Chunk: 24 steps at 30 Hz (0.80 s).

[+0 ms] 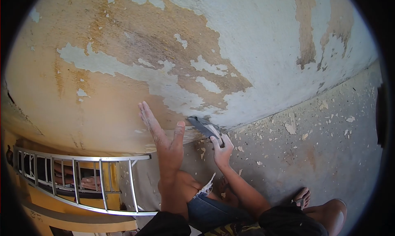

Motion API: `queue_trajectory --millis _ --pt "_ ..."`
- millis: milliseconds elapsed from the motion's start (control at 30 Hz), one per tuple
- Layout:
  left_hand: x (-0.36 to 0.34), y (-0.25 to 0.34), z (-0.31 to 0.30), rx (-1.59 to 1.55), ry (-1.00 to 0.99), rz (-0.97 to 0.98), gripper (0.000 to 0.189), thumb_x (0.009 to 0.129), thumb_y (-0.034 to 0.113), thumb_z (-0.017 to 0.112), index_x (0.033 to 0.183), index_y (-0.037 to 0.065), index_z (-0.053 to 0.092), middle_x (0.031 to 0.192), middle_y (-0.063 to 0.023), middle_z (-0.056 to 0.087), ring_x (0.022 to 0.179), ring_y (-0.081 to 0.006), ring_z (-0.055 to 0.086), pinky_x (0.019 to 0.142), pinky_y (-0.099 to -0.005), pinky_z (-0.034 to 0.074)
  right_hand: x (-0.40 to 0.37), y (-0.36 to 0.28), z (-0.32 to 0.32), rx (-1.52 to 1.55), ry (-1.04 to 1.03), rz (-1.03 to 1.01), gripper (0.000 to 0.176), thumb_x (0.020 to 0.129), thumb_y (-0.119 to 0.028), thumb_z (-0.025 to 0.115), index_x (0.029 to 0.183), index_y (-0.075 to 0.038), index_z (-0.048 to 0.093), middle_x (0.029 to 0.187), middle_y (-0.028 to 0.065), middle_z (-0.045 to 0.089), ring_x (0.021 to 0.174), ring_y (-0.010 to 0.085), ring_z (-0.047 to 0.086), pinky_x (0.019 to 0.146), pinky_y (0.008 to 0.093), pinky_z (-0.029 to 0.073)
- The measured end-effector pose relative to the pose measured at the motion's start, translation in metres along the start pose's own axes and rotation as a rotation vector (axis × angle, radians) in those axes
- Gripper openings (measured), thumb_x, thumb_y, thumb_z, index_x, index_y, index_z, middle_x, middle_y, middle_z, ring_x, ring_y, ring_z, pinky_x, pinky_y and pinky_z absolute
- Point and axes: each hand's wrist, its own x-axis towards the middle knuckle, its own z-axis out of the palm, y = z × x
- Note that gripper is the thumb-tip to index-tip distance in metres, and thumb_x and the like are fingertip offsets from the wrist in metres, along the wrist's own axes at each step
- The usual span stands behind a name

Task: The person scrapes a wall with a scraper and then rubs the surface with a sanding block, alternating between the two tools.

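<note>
My right hand [222, 151] is closed around a dark, flat-bladed scraper [202, 127], whose blade lies at the lower part of the peeling wall [193, 42]. To its left, my left hand [164, 141] is raised close to the wall, fingers stretched out and thumb apart, dusty and holding nothing. Around the blade the wall shows pale paint patches and bare tan plaster. Whether my left fingertips touch the wall, I cannot tell.
An aluminium ladder [78, 158] stands at the lower left, with another person's arms [61, 174] partly visible behind its rungs. Paint flakes [290, 127] litter the grey floor [271, 170]. My bent knees and sandalled foot [302, 198] are at the bottom.
</note>
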Motion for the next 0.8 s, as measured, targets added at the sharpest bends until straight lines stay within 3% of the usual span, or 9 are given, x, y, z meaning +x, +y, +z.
queue_trajectory --millis 67,200,333,400,467,633,700,800 --pt "-0.001 0.004 -0.003 -0.012 -0.002 -0.020 0.086 0.093 0.019 0.062 0.158 0.000 0.008 0.162 -0.0279 0.013 0.151 -0.0357 0.013 0.121 -0.0439 0.010 -0.009 0.020 -0.006 -0.016 0.061 0.099 0.027 0.090 -0.019 0.073 0.083 0.004 0.062 0.070 0.0031 0.054 0.059 0.0087 0.050 0.051 0.0274 0.043" --pt "-0.002 0.004 -0.006 -0.020 -0.003 -0.039 0.086 0.093 0.020 0.062 0.158 0.000 0.009 0.162 -0.0278 0.014 0.151 -0.0364 0.013 0.121 -0.0441 0.009 -0.004 0.007 -0.003 0.015 0.057 0.084 0.027 0.091 -0.020 0.073 0.085 0.004 0.063 0.071 0.0034 0.056 0.058 0.0082 0.050 0.050 0.0274 0.042" --pt "-0.003 0.003 -0.003 -0.015 -0.001 -0.032 0.086 0.093 0.020 0.062 0.158 0.000 0.009 0.162 -0.0270 0.014 0.151 -0.0366 0.012 0.121 -0.0442 0.009 0.008 -0.023 0.006 0.016 -0.011 0.004 0.028 0.091 -0.019 0.073 0.082 0.004 0.059 0.070 0.0014 0.050 0.057 0.0083 0.050 0.048 0.0263 0.042" --pt "-0.001 0.007 -0.005 -0.011 -0.021 -0.052 0.087 0.093 0.020 0.062 0.158 0.000 0.008 0.162 -0.0260 0.013 0.152 -0.0361 0.011 0.121 -0.0446 0.009 0.003 -0.009 0.006 0.052 -0.007 0.008 0.029 0.091 -0.018 0.073 0.079 0.004 0.057 0.068 0.0010 0.048 0.056 0.0079 0.049 0.046 0.0254 0.042" --pt "-0.003 0.004 -0.006 -0.026 -0.012 -0.051 0.087 0.093 0.020 0.062 0.158 0.000 0.008 0.163 -0.0255 0.013 0.152 -0.0360 0.011 0.121 -0.0446 0.009 -0.004 -0.001 -0.001 0.084 0.013 0.214 0.025 0.087 -0.015 0.075 0.095 0.006 0.066 0.080 0.0151 0.063 0.070 0.0240 0.057 0.068 0.0340 0.046" --pt "-0.005 0.002 -0.005 -0.058 -0.022 -0.055 0.086 0.094 0.019 0.061 0.158 0.000 0.007 0.164 -0.0237 0.012 0.152 -0.0371 0.008 0.122 -0.0450 0.007 -0.007 -0.009 0.005 0.044 0.049 0.252 0.025 0.087 -0.015 0.075 0.097 0.006 0.067 0.083 0.0154 0.065 0.074 0.0256 0.060 0.072 0.0348 0.048" --pt "-0.004 0.001 -0.004 -0.025 -0.021 -0.076 0.086 0.094 0.019 0.061 0.158 0.000 0.006 0.164 -0.0218 0.011 0.153 -0.0360 0.006 0.122 -0.0447 0.006 -0.003 -0.011 0.009 0.009 0.048 -0.025 0.023 0.091 -0.018 0.072 0.090 0.004 0.064 0.069 0.0024 0.053 0.056 0.0089 0.052 0.047 0.0270 0.043" --pt "-0.004 0.003 -0.007 -0.058 -0.029 -0.082 0.085 0.095 0.018 0.060 0.158 0.001 0.006 0.165 -0.0202 0.011 0.153 -0.0348 0.004 0.122 -0.0450 0.006 -0.003 0.004 0.002 -0.013 0.036 0.017 0.024 0.090 -0.018 0.073 0.090 0.004 0.063 0.069 0.0033 0.052 0.058 0.0098 0.050 0.049 0.0273 0.041"
